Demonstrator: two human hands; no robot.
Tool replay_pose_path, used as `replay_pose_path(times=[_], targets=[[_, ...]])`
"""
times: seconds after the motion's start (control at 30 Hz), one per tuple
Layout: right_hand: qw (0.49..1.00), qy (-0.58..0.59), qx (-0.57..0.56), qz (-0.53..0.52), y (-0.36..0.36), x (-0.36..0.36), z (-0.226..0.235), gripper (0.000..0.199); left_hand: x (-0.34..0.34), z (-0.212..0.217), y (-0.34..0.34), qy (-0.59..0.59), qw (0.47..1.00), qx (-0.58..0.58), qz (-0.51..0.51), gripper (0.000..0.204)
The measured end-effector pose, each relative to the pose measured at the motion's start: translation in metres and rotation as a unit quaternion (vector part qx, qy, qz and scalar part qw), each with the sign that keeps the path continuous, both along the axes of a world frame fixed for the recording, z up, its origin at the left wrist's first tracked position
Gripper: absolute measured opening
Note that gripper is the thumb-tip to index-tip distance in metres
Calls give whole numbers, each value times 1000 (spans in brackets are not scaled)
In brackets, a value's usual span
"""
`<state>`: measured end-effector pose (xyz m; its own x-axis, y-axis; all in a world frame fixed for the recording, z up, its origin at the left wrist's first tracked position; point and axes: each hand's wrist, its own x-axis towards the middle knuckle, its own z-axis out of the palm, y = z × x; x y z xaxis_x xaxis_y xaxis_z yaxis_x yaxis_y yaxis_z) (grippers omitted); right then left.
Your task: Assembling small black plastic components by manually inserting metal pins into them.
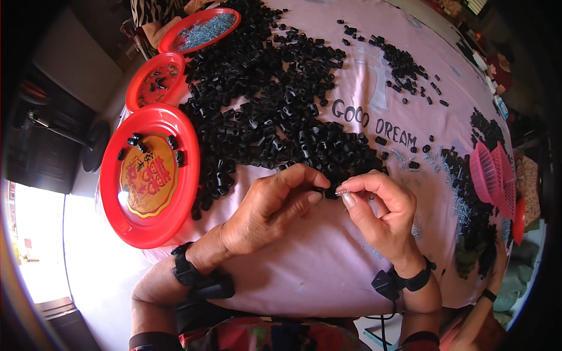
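My left hand (pixel 280 200) is closed, thumb and forefinger pinching a small black plastic piece (pixel 318 189) that the fingers mostly hide. Close beside it on the right, my right hand (pixel 383 207) pinches a tiny shiny piece (pixel 343 191) between thumb and fingertip; it is too small to name. The hands are slightly apart, over the near edge of a big heap of short black tubular plastic pieces (pixel 269 111). Left of that heap, a large red tray (pixel 109 187) bears several black pieces.
Further back stand a smaller red tray (pixel 132 88) with a few black pieces and another red tray (pixel 168 42) full of thin silvery screws or pins. At right are pink baskets (pixel 485 175), scattered silvery bits (pixel 459 202) and a co-worker's arm (pixel 485 298). Pink cloth (pixel 281 263) covers the table.
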<state>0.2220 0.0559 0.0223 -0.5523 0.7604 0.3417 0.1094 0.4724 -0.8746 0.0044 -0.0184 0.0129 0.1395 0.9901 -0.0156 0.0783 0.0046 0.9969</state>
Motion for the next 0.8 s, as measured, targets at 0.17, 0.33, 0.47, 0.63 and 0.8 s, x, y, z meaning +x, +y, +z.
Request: replay_pose_path(times=[0.17, 0.33, 0.47, 0.63, 0.8], targets=[[999, 10, 34, 12, 1, -1, 0, 15, 1, -9, 3, 6, 998, 52, -21, 24], [996, -35, 66, 37, 3, -2, 3, 19, 0, -14, 2, -41, 998, 49, -17, 25], [994, -52, 90, 37, 4, -3, 3, 20, 0, -10, 1, -28, 999, 13, -22, 24], [984, -73, 161, 38, 4, -4, 3, 25, 1, -11, 2, 0, 1000, 22, -10, 22], [980, -70, 181, 45, 5, -7, 3, 28, -1, -14, 1, -29, 999, 36, -6, 24]])
